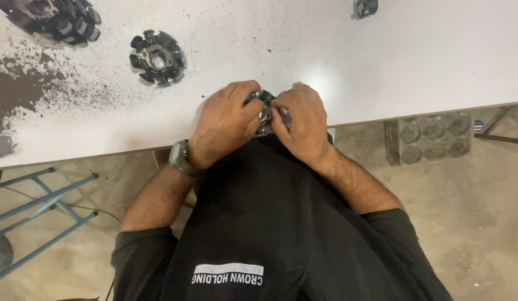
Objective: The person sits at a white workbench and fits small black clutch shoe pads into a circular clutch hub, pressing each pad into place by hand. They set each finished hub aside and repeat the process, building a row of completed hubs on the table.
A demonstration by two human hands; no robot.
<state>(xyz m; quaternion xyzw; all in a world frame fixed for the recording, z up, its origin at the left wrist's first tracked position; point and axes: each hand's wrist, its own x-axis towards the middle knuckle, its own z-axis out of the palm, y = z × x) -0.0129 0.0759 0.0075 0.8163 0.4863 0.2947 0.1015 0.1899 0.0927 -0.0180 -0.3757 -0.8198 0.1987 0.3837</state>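
1. At frame centre, on the white table (381, 61) edge, left hand (225, 120) and right hand (303, 120) both clamp a dark stator part (263, 106).
2. Upper left: two similar stators (158, 57) lie untouched; work is under way.

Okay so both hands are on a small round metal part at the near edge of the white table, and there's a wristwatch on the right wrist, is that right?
Not quite: the wristwatch is on the left wrist, not the right. The head view shows it. The rest holds: the left hand and right hand both grip the small round metal part at the near edge of the white table.
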